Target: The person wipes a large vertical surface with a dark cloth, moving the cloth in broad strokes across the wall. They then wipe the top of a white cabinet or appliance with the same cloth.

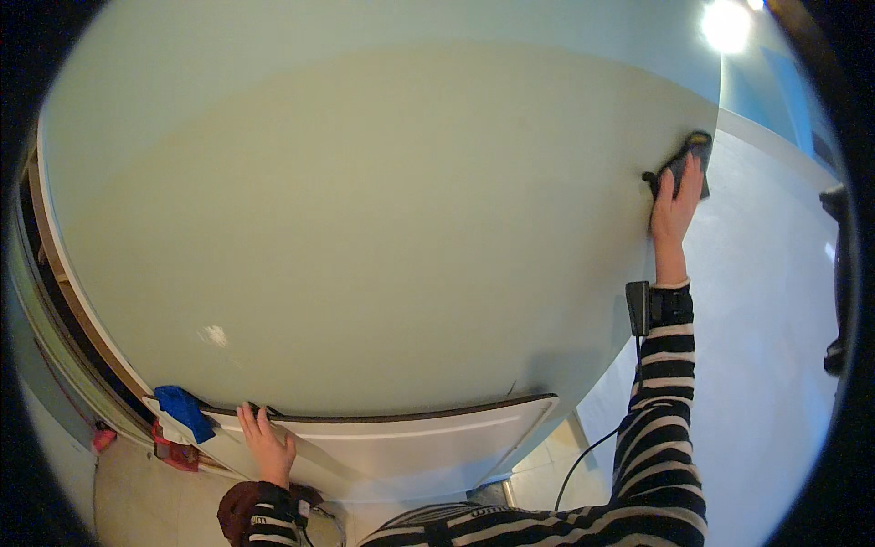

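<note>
A large pale green panel (383, 225) fills the view before me. At its right edge my right hand (679, 198) lies flat, fingers spread, on a dark cloth-like pad (698, 167) with a yellow patch, pressed against the panel. The pad's exact kind cannot be told. My left hand (266, 444) rests on the dark top edge of a white framed panel (410, 444) that leans at the foot of the green one; its fingertips reach over the edge. To the left of that hand a blue cloth (186, 412) hangs over the same edge. A white scuffed mark (214, 335) shows on the green surface.
A bright lamp (726, 26) shines at the upper right. A pale smooth surface (759, 294) extends beyond the panel's right edge. Red and white items (174, 451) lie low at the left, beside a tiled floor (137, 492). A black cable (571, 465) hangs near my right arm.
</note>
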`<act>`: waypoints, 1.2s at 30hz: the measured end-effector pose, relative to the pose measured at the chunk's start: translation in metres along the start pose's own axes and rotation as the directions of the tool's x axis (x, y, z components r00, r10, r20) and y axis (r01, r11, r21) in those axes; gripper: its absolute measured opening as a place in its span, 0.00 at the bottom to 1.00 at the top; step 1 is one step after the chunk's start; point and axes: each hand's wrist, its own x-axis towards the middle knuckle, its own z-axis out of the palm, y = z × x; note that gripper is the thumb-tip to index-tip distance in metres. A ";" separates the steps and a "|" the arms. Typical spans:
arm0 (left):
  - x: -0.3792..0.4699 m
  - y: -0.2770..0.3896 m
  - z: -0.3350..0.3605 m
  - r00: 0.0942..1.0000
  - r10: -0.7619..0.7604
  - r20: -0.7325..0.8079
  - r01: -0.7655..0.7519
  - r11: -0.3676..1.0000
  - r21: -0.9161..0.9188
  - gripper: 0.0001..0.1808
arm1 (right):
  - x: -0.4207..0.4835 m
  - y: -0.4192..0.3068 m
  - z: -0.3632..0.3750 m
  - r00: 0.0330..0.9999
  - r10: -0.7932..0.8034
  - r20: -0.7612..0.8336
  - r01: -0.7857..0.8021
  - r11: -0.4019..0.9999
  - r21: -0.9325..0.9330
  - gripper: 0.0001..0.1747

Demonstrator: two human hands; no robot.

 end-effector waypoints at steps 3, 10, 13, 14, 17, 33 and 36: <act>0.000 0.004 -0.003 1.000 0.002 0.002 -0.002 1.000 0.010 0.39 | -0.019 0.025 -0.003 0.995 0.090 -0.033 -0.090 0.996 -0.012 0.31; 0.003 0.010 -0.010 0.998 -0.052 0.037 0.054 0.998 -0.031 0.36 | 0.018 -0.025 0.014 0.996 0.017 -0.090 -0.013 0.999 0.042 0.29; 0.004 0.008 -0.009 0.999 -0.041 0.029 0.042 0.999 -0.034 0.37 | 0.044 -0.095 0.024 0.980 -0.182 -0.080 0.186 0.981 0.050 0.28; 0.004 0.007 -0.009 0.999 -0.040 0.029 0.041 0.998 -0.044 0.38 | 0.050 -0.123 0.029 0.970 -0.229 -0.081 0.235 0.969 0.078 0.29; 0.002 0.003 -0.009 0.999 -0.046 0.026 0.048 0.996 -0.078 0.37 | 0.061 -0.213 0.043 0.914 -0.393 -0.098 0.402 0.911 0.092 0.29; 0.048 -0.024 -0.111 0.978 0.039 -0.203 -0.121 0.904 -0.410 0.16 | -0.050 -0.587 0.064 0.693 -0.720 -0.041 0.555 0.496 0.667 0.32; 0.036 -0.034 -0.120 0.983 0.015 -0.183 -0.090 0.907 -0.412 0.17 | -0.094 -0.623 0.064 0.603 -0.796 -0.054 0.538 0.356 0.764 0.31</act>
